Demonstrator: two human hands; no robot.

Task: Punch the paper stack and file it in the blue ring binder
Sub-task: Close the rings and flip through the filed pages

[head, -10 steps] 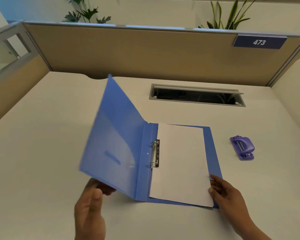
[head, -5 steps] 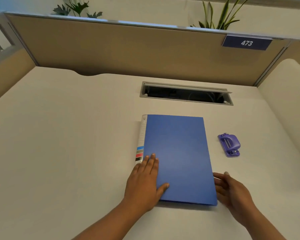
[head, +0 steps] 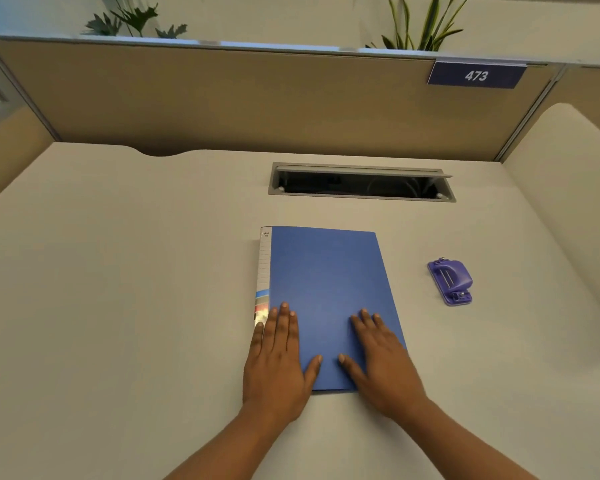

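- Two flat palms, left hand (head: 277, 363) and right hand (head: 381, 365), fingers spread, gripping nothing, pressing near end of shut blue ring binder (head: 326, 292).
- Lying mid-desk (head: 118, 271), long axis running away from body, spine leftward, nearer left hand.
- Probably finished; paper hidden inside.

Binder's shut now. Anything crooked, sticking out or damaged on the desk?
Nothing stands out. The blue ring binder lies closed and flat, no paper edges showing, both hands flat on its cover: left hand, right hand. The hole punch sits apart, undisturbed.
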